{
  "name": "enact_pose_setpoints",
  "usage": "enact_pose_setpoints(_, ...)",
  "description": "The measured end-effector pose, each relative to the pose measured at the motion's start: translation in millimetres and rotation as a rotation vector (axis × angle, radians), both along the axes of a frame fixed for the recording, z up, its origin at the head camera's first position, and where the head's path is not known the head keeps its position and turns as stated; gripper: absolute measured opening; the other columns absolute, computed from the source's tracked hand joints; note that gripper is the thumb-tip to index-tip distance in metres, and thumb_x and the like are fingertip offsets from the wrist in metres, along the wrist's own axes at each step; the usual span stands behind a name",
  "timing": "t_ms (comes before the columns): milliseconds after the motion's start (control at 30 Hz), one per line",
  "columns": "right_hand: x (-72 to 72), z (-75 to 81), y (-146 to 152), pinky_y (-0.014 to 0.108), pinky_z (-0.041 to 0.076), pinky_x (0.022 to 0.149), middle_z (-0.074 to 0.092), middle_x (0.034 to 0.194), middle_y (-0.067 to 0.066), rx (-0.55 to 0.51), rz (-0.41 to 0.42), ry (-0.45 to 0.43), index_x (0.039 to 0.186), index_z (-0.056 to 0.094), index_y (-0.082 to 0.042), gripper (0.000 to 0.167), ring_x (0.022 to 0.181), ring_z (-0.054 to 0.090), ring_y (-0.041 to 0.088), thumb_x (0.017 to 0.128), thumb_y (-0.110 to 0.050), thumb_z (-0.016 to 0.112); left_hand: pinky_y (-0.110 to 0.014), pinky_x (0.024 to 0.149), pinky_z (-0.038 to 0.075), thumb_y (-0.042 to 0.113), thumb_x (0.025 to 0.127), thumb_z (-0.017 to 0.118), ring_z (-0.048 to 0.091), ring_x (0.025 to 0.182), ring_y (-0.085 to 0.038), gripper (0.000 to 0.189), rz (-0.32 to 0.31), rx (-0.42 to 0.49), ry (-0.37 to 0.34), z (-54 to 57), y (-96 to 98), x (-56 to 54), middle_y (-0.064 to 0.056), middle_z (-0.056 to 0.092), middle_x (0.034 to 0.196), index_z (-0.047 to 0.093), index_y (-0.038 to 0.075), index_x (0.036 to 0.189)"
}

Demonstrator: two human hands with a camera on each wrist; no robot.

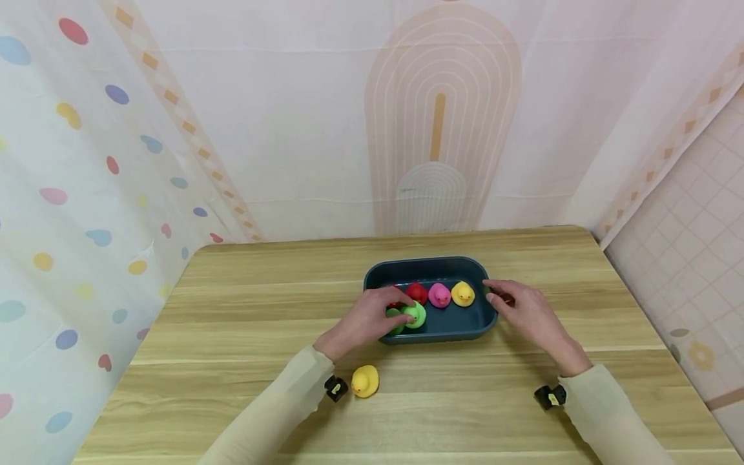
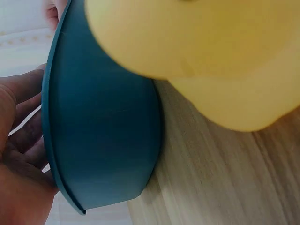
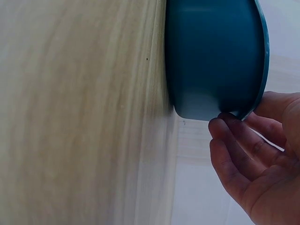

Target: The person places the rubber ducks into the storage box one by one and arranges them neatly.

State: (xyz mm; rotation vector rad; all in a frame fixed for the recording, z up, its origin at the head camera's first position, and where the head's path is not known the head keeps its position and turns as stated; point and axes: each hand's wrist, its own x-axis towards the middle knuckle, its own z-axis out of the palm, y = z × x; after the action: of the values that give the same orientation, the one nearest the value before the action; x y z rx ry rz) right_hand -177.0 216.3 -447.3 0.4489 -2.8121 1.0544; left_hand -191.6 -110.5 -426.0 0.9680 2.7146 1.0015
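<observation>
A dark teal oval basin (image 1: 447, 335) with several small rubber ducks inside stands on the table. Reaching over its left end, my left hand (image 1: 367, 316) pinches a light green rubber duck (image 1: 416, 314) between thumb and fingers. A darker green duck (image 1: 395, 321) lies beside it, partly covered by the thumb. My right hand (image 1: 531, 314) grips the basin's rim at the right end; in the right wrist view its fingers (image 3: 234, 140) press the outer wall. Also inside are a red duck (image 1: 416, 293), a pink duck (image 1: 439, 296) and a yellow duck (image 1: 463, 294).
Another yellow duck (image 1: 365, 381) lies on the wooden table (image 1: 442, 413) in front of the basin, close to the left wrist camera (image 1: 336, 388). Behind the table hangs a patterned curtain (image 1: 302, 129).
</observation>
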Motion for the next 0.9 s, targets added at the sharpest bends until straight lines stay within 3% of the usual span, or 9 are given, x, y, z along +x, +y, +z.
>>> enact_pose_setpoints(233,-1.6,-0.7,-0.6,0.039,0.057,0.078,0.072,0.118,0.017,0.011,0.006,0.017,0.133,0.068,0.0,0.032,0.089,0.064,0.022,0.104,-0.012,0.063,-0.036,0.095,0.057,0.023,0.096,0.077,0.066,0.105,-0.023,0.026,-0.015,-0.05,0.002,-3.3,4.3,-4.3,-0.003,0.073,0.117,0.076,0.01,0.118)
enact_pose_setpoints(900,-0.2,3.9,-0.8,0.044,0.058,0.081,0.071,0.12,0.018,-0.018,0.012,-0.008,0.134,0.067,0.001,0.033,0.094,0.066,0.024,0.106,-0.016,0.062,-0.036,0.097,0.056,0.022,0.095,0.078,0.065,0.104,-0.019,0.025,-0.053,-0.161,0.033,-5.7,12.6,-8.0,-0.002,0.074,0.117,0.076,0.011,0.117)
